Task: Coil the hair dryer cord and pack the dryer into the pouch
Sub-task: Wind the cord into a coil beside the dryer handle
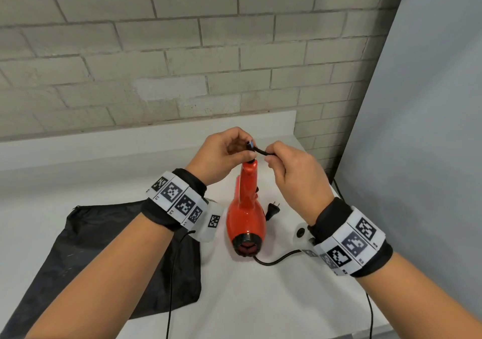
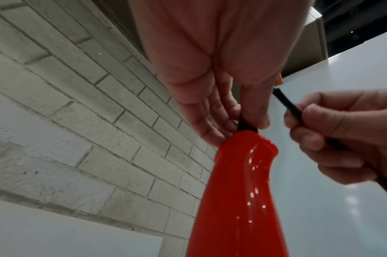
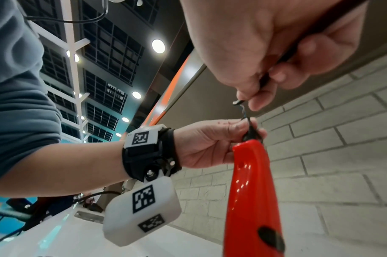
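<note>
A glossy red hair dryer [image 1: 245, 216] stands on the white table [image 1: 273, 299] with its handle [image 2: 238, 191] pointing up and its black nozzle toward me. My left hand [image 1: 224, 153] pinches the black cord [image 1: 262, 152] right where it leaves the handle tip [image 3: 250, 133]. A short way along, my right hand [image 1: 289, 166] grips the same cord [image 2: 286, 102] in curled fingers. The cord's plug [image 1: 272, 208] lies on the table behind the dryer, and a loop of cord [image 1: 276, 259] runs out near the nozzle. The black pouch [image 1: 109, 268] lies flat at the left.
A grey brick wall [image 1: 182, 51] rises behind the table's raised back edge [image 1: 156, 135]. A pale panel [image 1: 417, 130] closes off the right side. Thin black cables [image 1: 370, 312] hang from my wrist cameras over the near part of the table.
</note>
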{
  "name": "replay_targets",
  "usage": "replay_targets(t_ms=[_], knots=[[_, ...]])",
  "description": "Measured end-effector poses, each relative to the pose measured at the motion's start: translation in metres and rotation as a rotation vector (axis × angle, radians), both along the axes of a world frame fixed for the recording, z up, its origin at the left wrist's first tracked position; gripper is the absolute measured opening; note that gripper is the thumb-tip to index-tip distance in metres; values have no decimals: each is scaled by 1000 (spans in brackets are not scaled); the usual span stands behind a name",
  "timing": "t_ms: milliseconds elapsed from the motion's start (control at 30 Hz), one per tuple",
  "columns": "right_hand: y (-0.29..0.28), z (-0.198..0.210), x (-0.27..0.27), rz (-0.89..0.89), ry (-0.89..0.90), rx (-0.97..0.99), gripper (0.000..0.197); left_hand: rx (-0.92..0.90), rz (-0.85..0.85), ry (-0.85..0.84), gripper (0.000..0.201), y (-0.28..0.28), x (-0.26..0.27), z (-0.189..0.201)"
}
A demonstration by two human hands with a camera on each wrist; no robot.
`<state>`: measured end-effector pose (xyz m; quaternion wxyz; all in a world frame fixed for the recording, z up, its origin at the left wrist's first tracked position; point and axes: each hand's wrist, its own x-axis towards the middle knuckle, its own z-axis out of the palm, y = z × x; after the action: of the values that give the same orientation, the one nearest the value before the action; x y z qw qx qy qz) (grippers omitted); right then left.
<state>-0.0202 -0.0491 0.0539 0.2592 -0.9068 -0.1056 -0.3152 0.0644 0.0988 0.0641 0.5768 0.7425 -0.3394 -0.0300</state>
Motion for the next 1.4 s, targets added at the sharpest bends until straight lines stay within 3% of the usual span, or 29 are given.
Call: replay_targets(t_ms=[67,167,433,600,767,933,1000,1067,1267,1400], knots=[[-2,6,-1,-28,-88,-99,34,4,35,-23,25,0,3,1],[-7,19,-1,-37,-153,-91,32,47,24,-48,26,-1,4,3],[-12,41,18,-1,-93,-18,29,45,-184,24,48,-11,-2,19],[-12,47,23,90,-112,24,21,-105,-252,112,20,-14,1,32],[-15,55,32,117,-137,37,17,-109,-285,235,13,-21,2,39],[-26,45,46,133,-121,164,17,-223,-311,495,47,-24,7,36],[-29,28,49,119,-81,194,19,-301,-309,587,55,-24,10,35],[-29,10,50,71,32,200,26,-358,-304,619,49,-24,10,34],[-8,-22,38,26,450,121,69,-391,-253,586,39,-26,10,34],[2,-30,26,-19,517,12,73,-372,-285,595,37,-26,11,36]])
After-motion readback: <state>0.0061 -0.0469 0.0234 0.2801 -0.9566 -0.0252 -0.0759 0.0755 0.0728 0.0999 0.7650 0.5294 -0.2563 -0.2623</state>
